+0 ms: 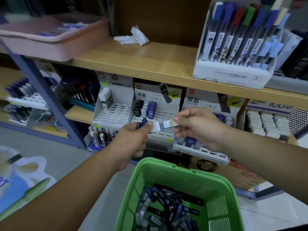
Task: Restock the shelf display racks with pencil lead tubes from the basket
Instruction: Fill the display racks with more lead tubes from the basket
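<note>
Pinching a pale grey-and-white lead tube (162, 126) at its labelled end, the right hand (198, 129) has thumb and forefinger closed tight on it, the other fingers (179, 132) loosely curled beneath. The left hand (133, 137) is curled round a few dark blue tubes (143, 122), and its thumb touches the pale tube's white end, so that tube spans the gap between the two hands. Its long axis runs from about 8 o'clock up to 2 o'clock, the label end toward 2.

Behind the hands at 12 o'clock stands a white slotted display rack (165, 114) on the lower shelf, with a few black, white and blue tubes upright (144, 110) in its 9 o'clock corner. A second rack (115, 114) sits just beside it at 9 o'clock, and a third rack (208, 152) lies at 4 o'clock under the right hand. The wooden upper shelf (150, 64) carries a pen box (233, 47) at 2 o'clock, crumpled white paper (133, 37) and a pink tray (50, 35) at 10 o'clock.

At 6 o'clock, on the pale tiled floor (260, 214), a green basket (175, 177) holds a loose heap of tubes (166, 204) lying every which way.
</note>
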Demonstrator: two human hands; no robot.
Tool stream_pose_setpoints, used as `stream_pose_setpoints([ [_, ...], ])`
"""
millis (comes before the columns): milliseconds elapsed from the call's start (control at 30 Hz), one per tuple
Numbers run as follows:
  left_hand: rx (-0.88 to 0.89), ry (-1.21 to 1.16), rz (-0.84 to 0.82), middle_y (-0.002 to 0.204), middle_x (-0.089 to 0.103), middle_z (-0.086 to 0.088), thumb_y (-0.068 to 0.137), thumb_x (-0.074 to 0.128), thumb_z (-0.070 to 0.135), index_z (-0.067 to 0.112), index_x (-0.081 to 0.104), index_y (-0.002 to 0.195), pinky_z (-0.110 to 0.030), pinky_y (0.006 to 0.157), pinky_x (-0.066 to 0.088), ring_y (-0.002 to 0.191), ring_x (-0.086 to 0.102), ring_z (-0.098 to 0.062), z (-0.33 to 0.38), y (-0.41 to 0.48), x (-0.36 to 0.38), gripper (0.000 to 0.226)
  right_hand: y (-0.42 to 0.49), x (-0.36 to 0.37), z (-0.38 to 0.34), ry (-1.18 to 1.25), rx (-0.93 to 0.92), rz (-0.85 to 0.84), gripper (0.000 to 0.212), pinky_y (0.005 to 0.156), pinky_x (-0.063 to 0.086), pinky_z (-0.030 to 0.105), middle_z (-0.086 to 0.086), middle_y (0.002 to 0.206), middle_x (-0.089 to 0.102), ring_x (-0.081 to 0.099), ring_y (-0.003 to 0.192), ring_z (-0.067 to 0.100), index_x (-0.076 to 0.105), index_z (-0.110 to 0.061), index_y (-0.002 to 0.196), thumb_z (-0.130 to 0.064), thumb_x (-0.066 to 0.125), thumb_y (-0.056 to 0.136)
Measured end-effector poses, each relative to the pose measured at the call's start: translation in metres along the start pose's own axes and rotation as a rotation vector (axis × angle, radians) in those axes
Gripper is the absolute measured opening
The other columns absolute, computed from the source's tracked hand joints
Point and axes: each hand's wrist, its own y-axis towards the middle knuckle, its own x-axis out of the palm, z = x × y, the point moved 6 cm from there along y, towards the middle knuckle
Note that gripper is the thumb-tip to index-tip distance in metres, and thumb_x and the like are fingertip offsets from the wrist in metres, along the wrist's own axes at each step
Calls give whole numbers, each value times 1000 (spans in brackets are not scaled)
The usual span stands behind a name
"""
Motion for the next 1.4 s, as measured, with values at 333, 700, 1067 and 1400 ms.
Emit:
stream_pose_setpoints([
  [333, 146, -107, 80, 80, 59, -10, 97, 71, 24, 8, 62, 93, -28, 47, 22, 49, 31, -13, 17, -2, -82, 19, 26, 102, -13, -503, -144, -198, 14, 62, 51, 17, 2, 78, 72, 63, 68, 7, 76, -13, 95, -14, 84, 84],
  [700, -39, -149, 338, 59, 54, -3, 100, 60, 24, 11, 56, 107, -24, 44, 23, 40, 31, -12, -3, 30, -161, 16, 128, 200, -34, -278, -236, -46, 13, 71, 65, 36, 23, 88, 71, 75, 71, 26, 58, -9, 92, -5, 70, 95],
  [1067, 76, -2, 437, 69, 62, -5, 101, 65, 23, 15, 68, 99, -17, 44, 40, 49, 53, -5, -26, 47, -194, 9, 191, 240, -14, -331, -326, 80, 15, 81, 62, 52, 17, 86, 73, 74, 78, 29, 65, -15, 83, -7, 74, 92],
  [1400, 58, -80, 482, 78, 68, -4, 101, 66, 21, 19, 69, 106, -16, 48, 46, 61, 60, -8, -33, 53, -201, 6, 207, 241, -21, -570, -453, 60, 15, 82, 60, 50, 22, 87, 69, 71, 85, 38, 64, -14, 83, -14, 78, 88],
])
